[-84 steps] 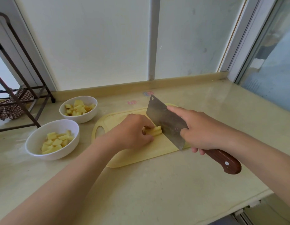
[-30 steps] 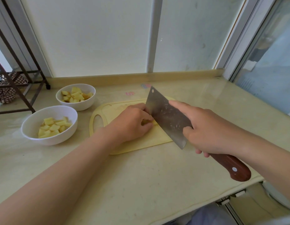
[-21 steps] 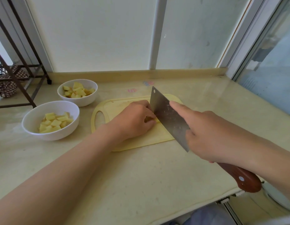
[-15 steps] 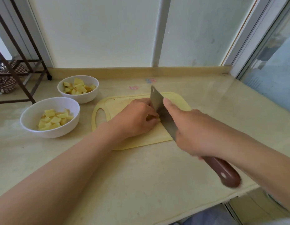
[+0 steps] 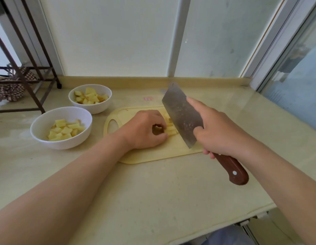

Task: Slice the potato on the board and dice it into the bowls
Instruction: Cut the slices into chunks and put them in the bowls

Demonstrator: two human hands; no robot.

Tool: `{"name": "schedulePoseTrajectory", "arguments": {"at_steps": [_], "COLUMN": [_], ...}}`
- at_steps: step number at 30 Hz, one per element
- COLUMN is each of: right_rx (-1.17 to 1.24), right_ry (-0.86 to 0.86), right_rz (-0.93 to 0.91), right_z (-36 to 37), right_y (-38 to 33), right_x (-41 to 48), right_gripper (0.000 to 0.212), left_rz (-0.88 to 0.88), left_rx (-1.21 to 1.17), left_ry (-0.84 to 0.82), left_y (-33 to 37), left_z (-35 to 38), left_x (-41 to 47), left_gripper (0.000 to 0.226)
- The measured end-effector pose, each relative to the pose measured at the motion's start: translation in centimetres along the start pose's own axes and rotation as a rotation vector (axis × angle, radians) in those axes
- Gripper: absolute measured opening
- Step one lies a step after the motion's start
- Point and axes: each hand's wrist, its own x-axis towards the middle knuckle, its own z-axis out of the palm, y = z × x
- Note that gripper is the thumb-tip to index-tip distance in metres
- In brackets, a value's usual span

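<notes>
On the pale yellow cutting board [image 5: 153, 154] lie potato strips [image 5: 171, 129], partly hidden by my left hand [image 5: 144, 129], which curls over them and pins them down. My right hand [image 5: 219, 133] grips a steel cleaver [image 5: 182, 114] with a reddish wooden handle, its forefinger laid along the blade. The blade stands tilted just right of the strips, its edge down at the board. To the left are two white bowls: the near bowl [image 5: 45, 138] and the far bowl [image 5: 107, 105], each with diced potato inside.
A dark metal rack [image 5: 30, 80] with a patterned cloth stands at the far left. The beige counter [image 5: 153, 200] ends close in front of me and meets a raised ledge below the window at the back. A glass pane runs along the right.
The cleaver has come up and swung so its flat side faces me, close to the strips. My left hand stays on the potato. The camera view has shifted a little.
</notes>
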Motion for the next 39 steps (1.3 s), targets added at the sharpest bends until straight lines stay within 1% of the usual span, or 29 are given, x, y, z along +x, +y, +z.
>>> {"name": "schedulePoseTrajectory", "arguments": {"at_steps": [8, 15, 21, 24, 26, 31, 34, 37, 39], "right_rx": [-0.022, -0.111, -0.294, -0.423, -0.456, -0.318, -0.217, -0.078, -0.025], "right_ry": [-0.024, -0.058, -0.165, -0.214, -0.239, -0.219, -0.176, -0.119, -0.093], "right_rz": [-0.031, -0.005, -0.005, 0.001, 0.001, 0.017, 0.024, 0.021, 0.026], "right_z": [0.4, 0.2, 0.0, 0.7, 1.1, 0.8, 1.1, 1.0, 0.5], "right_y": [-0.6, -0.8, -2.1, -3.3, -3.7, -3.6, -3.4, -2.8, -2.1], "right_x": [-0.9, -1.6, -2.7, -1.7, -0.5, 1.1, 2.1, 2.7, 2.4], "right_gripper": [0.087, 0.088, 0.091, 0.099, 0.103, 0.099, 0.099, 0.091, 0.089], "left_rz": [-0.024, -0.022, 0.013, 0.032, 0.038, 0.058, 0.062, 0.064, 0.067], "left_rx": [-0.028, -0.053, -0.051, -0.041, -0.039, -0.038, -0.029, -0.019, -0.009], "left_ry": [0.028, 0.048, 0.048, 0.067, 0.074, 0.089, 0.098, 0.1, 0.097], "left_y": [-0.3, -0.6, -0.8, -1.0, -1.1, -1.2, -1.1, -0.8, -0.7], "left_z": [0.2, 0.4, 0.5, 0.6, 0.7, 0.9, 0.9, 0.7, 0.5], "left_x": [-0.2, -0.2, -0.1, 0.0, 0.0, 0.1, 0.1, -0.1, -0.2], "left_gripper": [0.012, 0.008, 0.004, 0.006, 0.007, 0.006, 0.006, 0.006, 0.006]}}
